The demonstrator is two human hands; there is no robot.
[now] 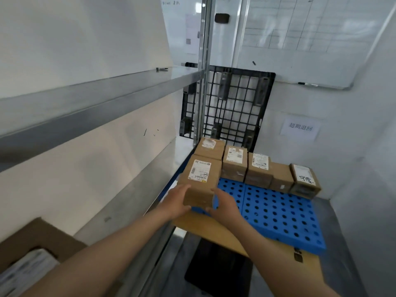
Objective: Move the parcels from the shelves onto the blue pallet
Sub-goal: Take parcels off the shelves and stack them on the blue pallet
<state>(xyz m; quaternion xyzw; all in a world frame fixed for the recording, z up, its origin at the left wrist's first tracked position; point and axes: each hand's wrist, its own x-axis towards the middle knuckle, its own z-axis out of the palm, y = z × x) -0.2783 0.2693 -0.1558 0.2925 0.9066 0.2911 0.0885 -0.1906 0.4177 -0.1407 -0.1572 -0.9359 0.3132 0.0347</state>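
A brown cardboard parcel [200, 179] with a white label on top sits at the near left of the blue pallet [278, 213]. My left hand [176, 200] grips its near left corner and my right hand [225, 203] grips its near right corner. Behind it, several labelled brown parcels [257, 170] stand in a row along the pallet's far edge. The pallet has round holes and lies on the floor. Its near left part is hidden by my arms and a cardboard sheet.
Metal shelves [96, 97] run along the left. An open cardboard box [36, 249] sits at lower left. A black pallet [229, 106] leans upright against the far wall. A flat cardboard sheet [216, 230] lies by the blue pallet's near edge. A whiteboard [300, 39] hangs above.
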